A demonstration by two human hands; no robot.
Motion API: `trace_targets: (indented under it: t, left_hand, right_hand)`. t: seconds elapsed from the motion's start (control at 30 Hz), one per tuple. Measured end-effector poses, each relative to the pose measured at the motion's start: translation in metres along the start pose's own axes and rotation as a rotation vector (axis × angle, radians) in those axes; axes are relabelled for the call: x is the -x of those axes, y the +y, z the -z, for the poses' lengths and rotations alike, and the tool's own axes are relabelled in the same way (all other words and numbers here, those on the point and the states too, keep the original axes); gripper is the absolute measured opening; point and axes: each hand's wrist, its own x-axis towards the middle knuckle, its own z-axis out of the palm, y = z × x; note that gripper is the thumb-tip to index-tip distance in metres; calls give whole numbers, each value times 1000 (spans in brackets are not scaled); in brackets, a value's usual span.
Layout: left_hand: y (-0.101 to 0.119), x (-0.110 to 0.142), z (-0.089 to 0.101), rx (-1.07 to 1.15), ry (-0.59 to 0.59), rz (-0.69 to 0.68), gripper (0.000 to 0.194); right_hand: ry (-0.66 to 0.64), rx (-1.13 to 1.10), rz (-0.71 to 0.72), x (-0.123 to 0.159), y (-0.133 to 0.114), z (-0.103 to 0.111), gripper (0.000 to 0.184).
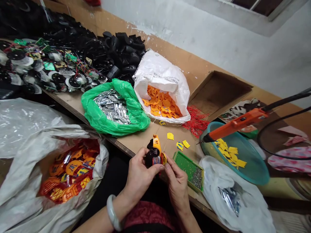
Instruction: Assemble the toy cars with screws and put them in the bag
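Observation:
Over the table's front edge, my left hand [138,173] is closed around a small orange-and-black plastic assembly [155,145] that has a shiny silver and red part low on its side. The fingers of my right hand [177,183] pinch a small orange-yellow plastic piece [164,158] against the right side of that assembly. Just right of my right hand lies a green tray [187,164] with many small metal screws [197,177] gathered at one end. Several flat yellow pieces [170,136] rest on the cardboard-covered tabletop beyond my hands.
A green bag [88,105] holds metal strips, and a white sack [161,69] holds orange parts. An orange electric screwdriver [239,123] hangs over a teal basin [257,171]. Clear bag [211,174] stands at right; an open sack [21,181] of orange parts at left. Black housings [126,51] pile behind.

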Motion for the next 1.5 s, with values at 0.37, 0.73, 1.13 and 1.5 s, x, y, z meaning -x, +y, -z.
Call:
trace_targets:
  t: [0.37, 0.73, 1.13, 1.5]
  left_hand:
    - [0, 3, -1, -76, 45, -41, 29]
    - [-2, 3, 0, -122, 49, -43, 30]
    - [-3, 2, 1, -118, 34, -72, 29]
    - [-3, 0, 1, -7, 18, -24, 29]
  right_hand:
    - [40, -37, -20, 7, 5, -7, 39]
    - [49, -65, -15, 7, 10, -9, 37]
    - [33, -72, 1, 5, 6, -9, 31]
    - [-58, 30, 130, 4, -7, -6, 30]
